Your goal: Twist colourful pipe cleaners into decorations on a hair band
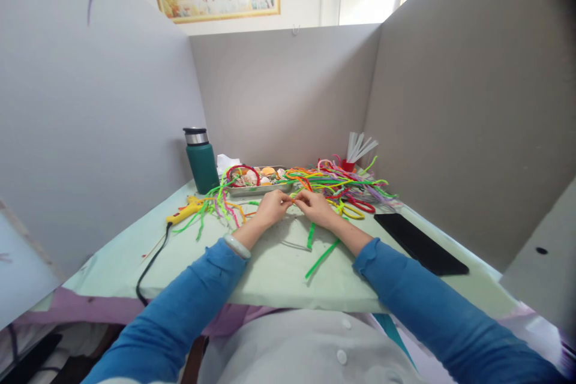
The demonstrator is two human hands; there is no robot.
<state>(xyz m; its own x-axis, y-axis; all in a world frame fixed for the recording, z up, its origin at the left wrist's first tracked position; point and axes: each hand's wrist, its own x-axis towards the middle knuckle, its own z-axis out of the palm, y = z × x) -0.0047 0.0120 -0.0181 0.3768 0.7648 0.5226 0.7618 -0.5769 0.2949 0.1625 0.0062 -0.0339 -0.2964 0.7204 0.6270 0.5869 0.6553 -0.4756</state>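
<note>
My left hand (273, 207) and my right hand (315, 209) meet over the middle of the table, fingertips pinched close together. Between them shows a short bit of orange pipe cleaner (293, 200); the fingers hide most of it. Green pipe cleaner pieces (322, 259) lie on the table below my right hand. Just beyond my hands spreads a tangled heap of coloured pipe cleaners (346, 181). A metal tray (258, 190) behind my left hand holds pale and orange pieces, too small to name, with a red pipe cleaner loop (243, 167) over its left part.
A yellow glue gun (184, 211) with a black cord lies at left, near a green bottle (201, 162). White sticks (360, 147) stand in a red cup (348, 165) at back right. A flat black object (420, 243) lies at right. Grey panels (288, 90) enclose the table (270, 279).
</note>
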